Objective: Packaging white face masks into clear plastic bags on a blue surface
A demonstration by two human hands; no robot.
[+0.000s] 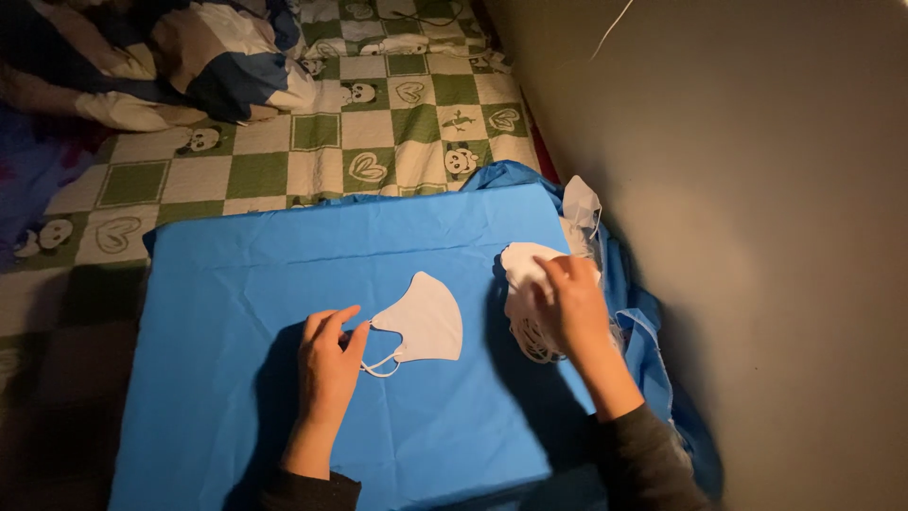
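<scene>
A single white folded face mask (427, 317) lies flat on a blue sheet (284, 284) spread over a raised surface. My left hand (328, 360) rests beside the mask's left edge, thumb and fingers pinching its ear loop. To the right, near the sheet's edge, my right hand (572, 303) lies on top of a pile of white masks (523, 274), fingers bent over the top one. Loose ear loops of the pile show below that hand.
A green and cream checked bedsheet (369, 123) with small animal prints lies behind the blue sheet. A crumpled blue and white quilt (189, 57) sits at the far left. A plain grey wall (757, 237) runs along the right. More white masks (580, 203) stand against it.
</scene>
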